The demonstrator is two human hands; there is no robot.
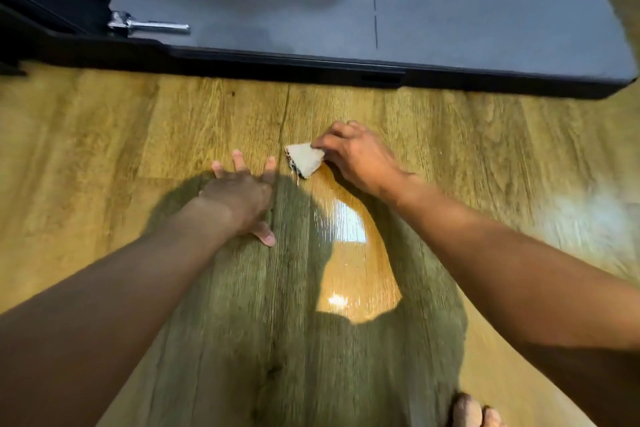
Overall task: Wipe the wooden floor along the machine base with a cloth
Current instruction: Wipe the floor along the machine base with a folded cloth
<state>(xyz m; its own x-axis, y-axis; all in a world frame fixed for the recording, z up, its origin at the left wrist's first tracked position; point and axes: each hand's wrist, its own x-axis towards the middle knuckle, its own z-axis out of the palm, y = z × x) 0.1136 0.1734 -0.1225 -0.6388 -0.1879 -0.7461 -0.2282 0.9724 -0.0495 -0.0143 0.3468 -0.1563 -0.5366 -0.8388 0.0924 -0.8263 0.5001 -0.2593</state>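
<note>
Kneeling over the honey-coloured wooden plank floor [104, 135], the person had both hands down near the middle of the shot. The right hand [356, 156] had its fingers curled and was pinching a small, folded, pale grey cloth with a frayed edge [304, 159], pressed onto the boards and sticking out at about 9 o'clock from the knuckles. The left hand [239, 191] held nothing, just lay flat with fingers spread on the floor, bracing, just beside the cloth at roughly its 8 o'clock.

The bit that mattered: the grey flat machine base with a black rim [450, 10] sat at 12 o'clock from the cloth, with a strip of bare floor between them, so not touching. That rim ran more or less 9 to 3 o'clock, dipping a little toward 4, so I'd guess the wipe needed to go forward first, then sideways along it. The right hand was plainly the one for it.

A shiny chrome pin [149, 26] lay on the base around 10 o'clock. No brand, label or writing was readable anywhere, and the whole thing was a bit motion-blurred.
</note>
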